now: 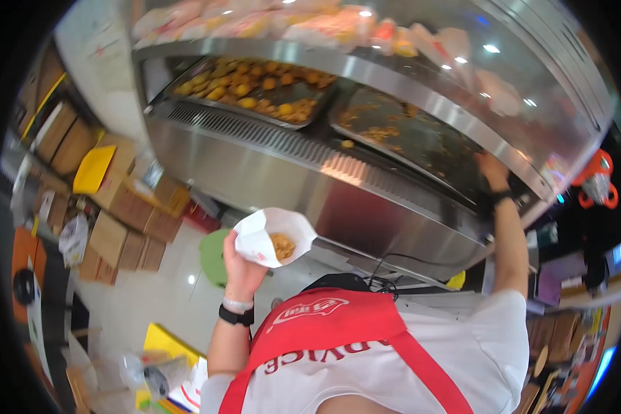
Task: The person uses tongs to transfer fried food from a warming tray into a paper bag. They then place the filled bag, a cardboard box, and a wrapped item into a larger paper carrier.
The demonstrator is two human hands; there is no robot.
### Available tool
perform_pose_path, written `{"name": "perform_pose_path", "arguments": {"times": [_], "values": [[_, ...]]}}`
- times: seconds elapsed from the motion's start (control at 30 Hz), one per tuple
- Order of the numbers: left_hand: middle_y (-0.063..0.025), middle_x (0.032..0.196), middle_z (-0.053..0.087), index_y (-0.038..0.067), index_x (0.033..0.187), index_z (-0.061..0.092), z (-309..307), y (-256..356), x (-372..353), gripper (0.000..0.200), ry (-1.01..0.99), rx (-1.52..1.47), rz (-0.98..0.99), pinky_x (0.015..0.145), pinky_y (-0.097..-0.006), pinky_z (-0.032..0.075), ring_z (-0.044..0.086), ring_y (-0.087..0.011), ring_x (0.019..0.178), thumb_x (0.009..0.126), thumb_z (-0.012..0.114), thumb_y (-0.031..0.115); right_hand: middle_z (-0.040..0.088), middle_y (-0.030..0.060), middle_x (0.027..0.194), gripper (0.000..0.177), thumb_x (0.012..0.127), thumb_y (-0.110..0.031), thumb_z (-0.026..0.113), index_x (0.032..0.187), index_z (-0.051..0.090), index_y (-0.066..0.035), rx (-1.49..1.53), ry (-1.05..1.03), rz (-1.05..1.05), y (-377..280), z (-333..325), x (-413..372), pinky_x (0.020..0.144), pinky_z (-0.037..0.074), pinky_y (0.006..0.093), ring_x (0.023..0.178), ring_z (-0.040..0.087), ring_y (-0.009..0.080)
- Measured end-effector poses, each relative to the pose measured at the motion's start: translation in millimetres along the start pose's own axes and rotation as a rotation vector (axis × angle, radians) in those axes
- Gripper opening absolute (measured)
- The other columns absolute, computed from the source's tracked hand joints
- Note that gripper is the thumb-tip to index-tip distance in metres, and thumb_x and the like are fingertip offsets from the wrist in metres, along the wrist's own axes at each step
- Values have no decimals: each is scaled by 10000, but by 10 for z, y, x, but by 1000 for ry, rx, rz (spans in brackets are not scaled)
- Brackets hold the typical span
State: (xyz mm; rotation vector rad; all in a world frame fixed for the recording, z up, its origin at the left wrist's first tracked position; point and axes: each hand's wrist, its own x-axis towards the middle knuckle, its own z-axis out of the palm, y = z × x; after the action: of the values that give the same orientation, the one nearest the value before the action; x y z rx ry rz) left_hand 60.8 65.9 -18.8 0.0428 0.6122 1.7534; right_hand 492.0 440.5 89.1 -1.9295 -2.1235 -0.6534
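Note:
My left hand (245, 268) is closed around a white paper bag (257, 241). The bag's mouth faces up, and small golden-brown food pieces (281, 246) lie inside it. My right hand (493, 171) reaches under the metal rail of the display case, at the right end of a dark tray (428, 155) with scattered crumbs and small bits of food. Blur and the rail obscure its fingers, so I cannot make out whether they hold anything. Left of that tray, a second metal tray (303, 124) carries many round yellow and brown food pieces.
Filled paper bags (331, 27) line the shelf above the steel display case (255, 162). Cardboard boxes (127, 210) are stacked at left, beside a yellow panel (94, 170). A green stool (213, 259) stands below my left hand. A black cable (421, 258) hangs along the case's front.

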Motion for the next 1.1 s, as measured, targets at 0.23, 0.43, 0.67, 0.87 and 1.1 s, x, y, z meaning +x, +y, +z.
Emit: {"name": "perform_pose_path", "arguments": {"times": [0.23,0.43,0.67,0.87,1.1], "values": [[-64,1073,567,83,1096,518,-157,229,-76,429,-41,-40,113,891,-381,396,525,-225,995,848,407,414,555,127,835,184,673,-141,648,692,514,-16,496,-72,-784,-1085,-1726,-1050,586,428,365,708,540,307],[-88,1148,526,82,1168,463,-141,327,-461,531,84,107,142,866,-486,389,513,-269,1036,841,351,485,529,76,849,187,572,-125,650,638,488,-59,498,88,-1366,-1798,-2257,-1353,538,407,306,647,500,206],[-89,1197,495,56,1202,436,-389,138,-891,470,248,239,317,892,-407,375,471,-212,1096,894,342,399,471,53,753,165,610,-161,629,637,497,-67,528,222,-1693,-2555,-2221,-1541,539,412,298,651,498,187],[-82,1179,512,66,1207,444,-667,87,-1381,487,349,480,723,901,-438,375,476,-221,1099,886,353,421,497,69,733,173,659,-190,647,637,532,-64,678,-273,-1813,-3112,-2198,-1702,532,420,344,622,512,234],[-70,1202,502,70,1256,401,-868,-246,-1970,498,400,143,632,908,-396,380,479,-206,1100,896,363,412,539,79,783,159,637,-161,661,663,546,-54,655,-436,-2140,-3770,-2332,-2228,550,437,340,629,523,243]]}}
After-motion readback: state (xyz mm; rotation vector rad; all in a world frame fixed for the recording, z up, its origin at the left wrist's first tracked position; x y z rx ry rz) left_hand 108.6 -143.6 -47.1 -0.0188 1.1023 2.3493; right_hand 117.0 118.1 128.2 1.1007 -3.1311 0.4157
